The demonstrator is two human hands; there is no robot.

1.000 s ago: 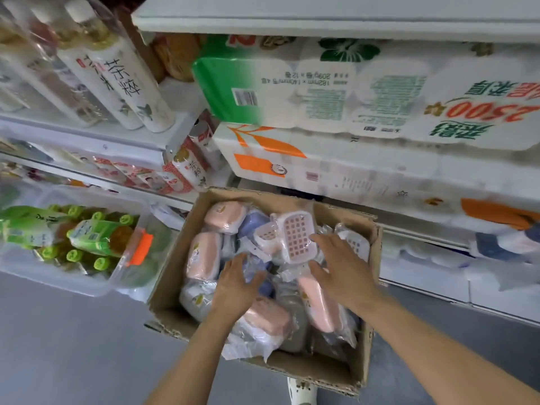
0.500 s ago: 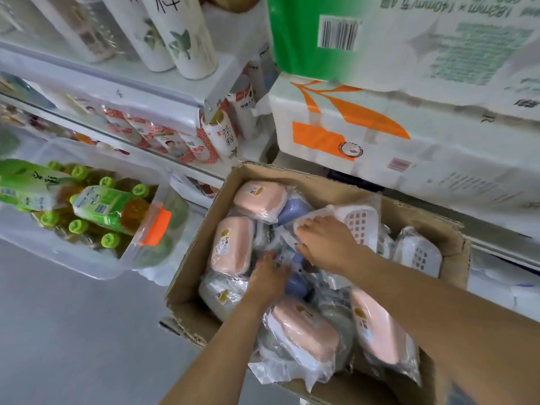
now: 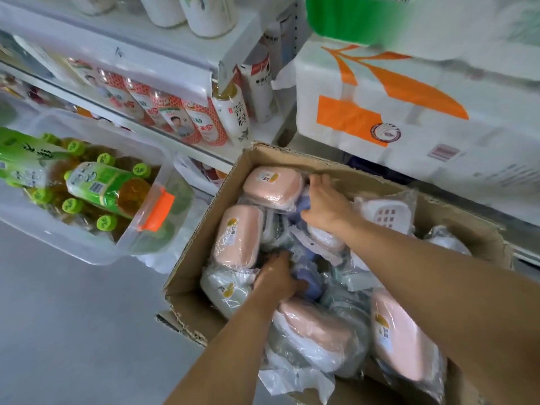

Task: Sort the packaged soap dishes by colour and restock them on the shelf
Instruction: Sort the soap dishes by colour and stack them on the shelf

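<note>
**A:** How far along are you?

**B:** By the look of it, barely started. Every packaged soap dish you can see lies mixed in the cardboard box [image 3: 201, 229]: nothing is grouped by colour and none is on the shelf.

**A:** What is in the box?

**B:** At its far left corner lies a pink soap dish [image 3: 273, 185], with a second pink one [image 3: 238, 236] just nearer you along the left wall. A white slotted dish [image 3: 385, 213] sits by the far wall, a pale grey-green one [image 3: 225, 286] against the left wall nearer you, and two more pink ones at the near end. Blue packages are buried in the middle.

**A:** And your hands?

**B:** Both are in the box. Your left hand [image 3: 277, 280] has its fingers curled into the wrappers at the middle, gripping a blue soap dish [image 3: 306, 283]. Your right hand [image 3: 325, 204] reaches toward the far left corner, fingers bent round another blue package beside the pink dish.

**A:** Anything beside the box?

**B:** To its left stands a clear plastic bin [image 3: 96, 247] of green-capped bottles [image 3: 99, 190].
</note>
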